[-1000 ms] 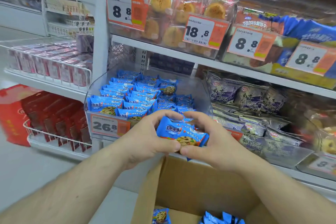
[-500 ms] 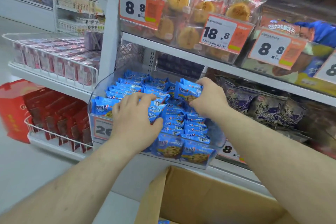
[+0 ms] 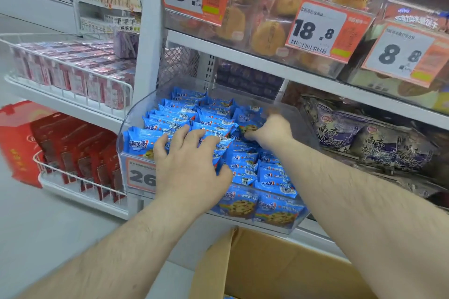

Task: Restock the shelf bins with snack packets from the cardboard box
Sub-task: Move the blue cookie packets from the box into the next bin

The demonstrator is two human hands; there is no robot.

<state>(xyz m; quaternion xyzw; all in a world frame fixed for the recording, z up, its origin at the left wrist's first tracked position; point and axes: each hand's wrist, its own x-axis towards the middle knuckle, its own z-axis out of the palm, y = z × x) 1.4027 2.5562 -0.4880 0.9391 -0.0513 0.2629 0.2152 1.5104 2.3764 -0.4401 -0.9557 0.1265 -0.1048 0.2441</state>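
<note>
Blue snack packets (image 3: 245, 165) fill the clear bin (image 3: 136, 116) above the cardboard box (image 3: 279, 272). The left hand (image 3: 192, 167) lies flat on the bin's front packets, fingers spread. The right hand (image 3: 272, 131), blurred, seems to pinch a packet farther back.

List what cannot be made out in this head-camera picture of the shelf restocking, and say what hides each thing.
- Price tag on the clear bin: the left hand covers all but "26".
- Right hand: fingertips blurred, grip on the blue packets unclear.
- Cardboard box: contents cut off by the bottom edge.
- Small print on the upper tags: too small.
</note>
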